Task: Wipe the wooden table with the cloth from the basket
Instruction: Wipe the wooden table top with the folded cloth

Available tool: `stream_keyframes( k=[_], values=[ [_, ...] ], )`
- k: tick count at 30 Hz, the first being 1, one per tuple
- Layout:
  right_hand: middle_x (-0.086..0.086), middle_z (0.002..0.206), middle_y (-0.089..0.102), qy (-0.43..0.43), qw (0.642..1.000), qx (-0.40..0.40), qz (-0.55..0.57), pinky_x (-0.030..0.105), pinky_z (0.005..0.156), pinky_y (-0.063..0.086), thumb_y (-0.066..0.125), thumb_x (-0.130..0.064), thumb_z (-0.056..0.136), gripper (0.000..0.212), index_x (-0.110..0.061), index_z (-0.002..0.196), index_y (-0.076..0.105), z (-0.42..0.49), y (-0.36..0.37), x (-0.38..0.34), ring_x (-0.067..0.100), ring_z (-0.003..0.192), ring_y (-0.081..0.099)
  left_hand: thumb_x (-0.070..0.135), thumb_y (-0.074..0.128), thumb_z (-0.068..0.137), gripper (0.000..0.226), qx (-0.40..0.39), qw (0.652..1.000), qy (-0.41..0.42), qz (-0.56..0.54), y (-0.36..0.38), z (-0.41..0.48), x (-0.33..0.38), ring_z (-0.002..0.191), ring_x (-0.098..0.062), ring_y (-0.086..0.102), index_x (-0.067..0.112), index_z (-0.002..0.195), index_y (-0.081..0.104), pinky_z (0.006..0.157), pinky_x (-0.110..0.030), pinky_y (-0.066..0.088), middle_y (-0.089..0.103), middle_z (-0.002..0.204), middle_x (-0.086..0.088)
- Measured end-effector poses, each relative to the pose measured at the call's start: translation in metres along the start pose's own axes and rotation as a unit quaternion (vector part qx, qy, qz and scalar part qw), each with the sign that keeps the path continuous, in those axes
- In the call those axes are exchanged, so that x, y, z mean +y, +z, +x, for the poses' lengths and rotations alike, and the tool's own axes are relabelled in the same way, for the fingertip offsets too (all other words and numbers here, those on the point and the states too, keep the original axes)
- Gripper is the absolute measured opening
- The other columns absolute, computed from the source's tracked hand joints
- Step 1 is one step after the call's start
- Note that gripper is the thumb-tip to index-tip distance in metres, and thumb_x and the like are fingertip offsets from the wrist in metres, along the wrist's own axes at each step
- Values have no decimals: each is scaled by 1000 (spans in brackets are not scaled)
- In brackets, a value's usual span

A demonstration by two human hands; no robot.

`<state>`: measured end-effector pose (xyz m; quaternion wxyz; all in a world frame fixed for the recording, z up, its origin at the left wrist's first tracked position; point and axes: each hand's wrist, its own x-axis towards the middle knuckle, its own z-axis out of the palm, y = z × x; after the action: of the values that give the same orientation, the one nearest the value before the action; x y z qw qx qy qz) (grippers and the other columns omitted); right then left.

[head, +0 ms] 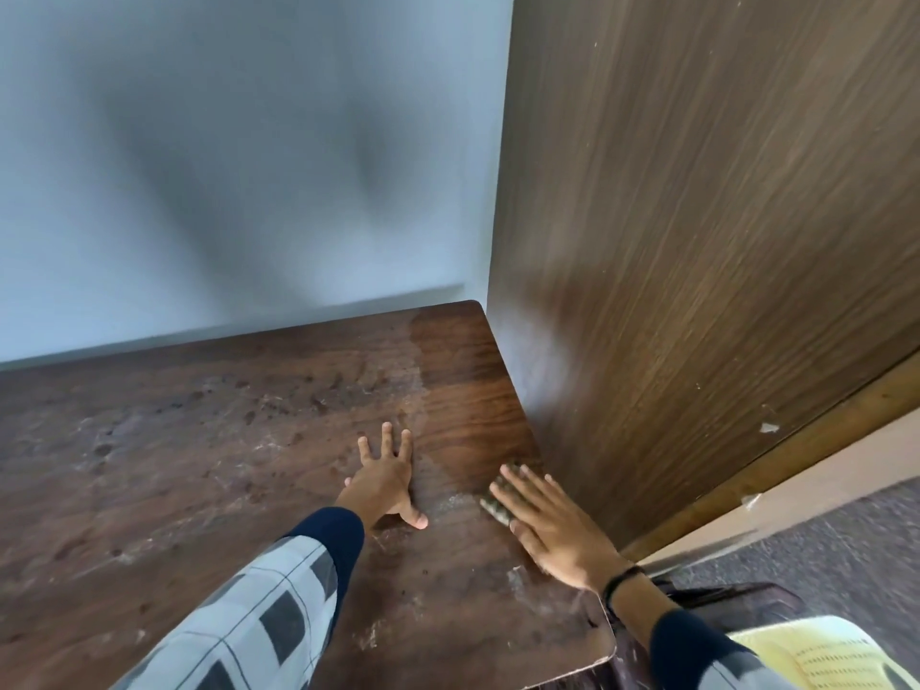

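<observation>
Both hands are lying flat on the tabletop (199, 465). I'm watching the left hand (386, 483) bracing with fingers spread wide, and the right hand (552, 525) pressing straight fingers onto the cloth (498, 509), close to the edge beside the wooden panel (697, 241). Little cloth is showing, so I'm judging it could be slipping free or dropping over that edge.

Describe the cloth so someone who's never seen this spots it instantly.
On the wooden table, look at its right edge beside the tall wood-grain panel. The cloth lies pressed under the right hand, a speckled greenish-grey patch showing past the fingers; the left hand rests on bare wood.
</observation>
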<state>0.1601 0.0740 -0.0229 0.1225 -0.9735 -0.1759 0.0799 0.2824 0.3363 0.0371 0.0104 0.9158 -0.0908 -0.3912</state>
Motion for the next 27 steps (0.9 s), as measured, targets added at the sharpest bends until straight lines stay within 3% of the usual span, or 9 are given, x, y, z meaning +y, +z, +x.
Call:
stream_keyframes(
  k=[3, 6, 9, 12, 14, 19, 20, 24, 27],
  values=[
    [-18, 162, -18, 121, 992, 36, 32, 38, 122, -6, 6, -48, 101, 57, -41, 157, -2, 11, 7, -17, 10, 154, -11, 47, 86, 70, 144, -2, 1000, 1, 1, 1, -4, 0, 143, -47, -29, 19, 153, -28, 115, -66, 21, -41, 156, -5],
    [-8, 168, 4, 29, 998, 58, 11, 38, 122, 6, 28, -38, 106, 55, -34, 160, 16, -14, 19, -35, 17, 155, 7, 47, 87, 70, 143, 1, 1000, 0, 1, 4, -5, -1, 143, -45, -29, 20, 152, -28, 115, -66, 23, -41, 156, -4],
    [-10, 169, 4, -56, 997, 25, -47, 35, 121, 6, 32, -37, 107, 57, -34, 161, 12, -23, 17, -14, 16, 155, 8, 47, 86, 71, 143, 2, 1000, -4, 6, 2, -5, 1, 143, -45, -29, 20, 152, -28, 114, -66, 24, -41, 156, -5],
    [-15, 168, -3, 86, 993, 73, -20, 32, 121, -1, 26, -41, 106, 58, -42, 159, 2, -7, 19, -8, 17, 154, 14, 48, 85, 72, 142, -1, 1000, -10, 16, -1, -5, 3, 144, -46, -28, 20, 152, -29, 111, -68, 26, -42, 156, -5],
    [-11, 168, 6, 120, 987, 102, 6, 34, 121, 5, 32, -39, 103, 62, -41, 159, 6, -10, 28, -23, 18, 153, 21, 49, 85, 72, 142, 1, 1000, -8, 16, 0, -6, 2, 144, -45, -28, 20, 152, -29, 110, -68, 27, -42, 156, -4],
    [-9, 168, 14, -102, 992, 38, -57, 33, 121, 15, 46, -35, 102, 60, -33, 158, 26, -43, 14, -18, 16, 154, 17, 48, 86, 71, 142, 9, 1000, -2, 5, -1, -8, 0, 145, -45, -27, 21, 153, -27, 111, -67, 28, -40, 157, -3],
    [-10, 168, 11, -91, 993, 37, -67, 33, 121, 13, 42, -36, 103, 58, -34, 159, 24, -41, 13, -10, 16, 154, 16, 48, 86, 71, 142, 10, 1000, -2, 3, -1, -8, 0, 145, -45, -27, 21, 153, -27, 111, -67, 27, -40, 157, -3],
    [-11, 167, 13, 117, 987, 111, 28, 35, 121, 14, 38, -36, 101, 58, -35, 157, 27, -31, 27, -28, 18, 152, 24, 47, 87, 70, 143, 13, 1000, -2, -1, 1, -7, -1, 145, -44, -27, 22, 154, -26, 113, -66, 27, -39, 157, -3],
    [-9, 167, 15, 17, 996, 92, 12, 37, 121, 17, 43, -34, 101, 59, -34, 158, 27, -53, 31, -48, 16, 153, 18, 48, 88, 68, 144, 19, 1000, 4, -7, 3, -7, -3, 145, -45, -26, 22, 154, -25, 115, -66, 24, -37, 159, -3]
  ],
)
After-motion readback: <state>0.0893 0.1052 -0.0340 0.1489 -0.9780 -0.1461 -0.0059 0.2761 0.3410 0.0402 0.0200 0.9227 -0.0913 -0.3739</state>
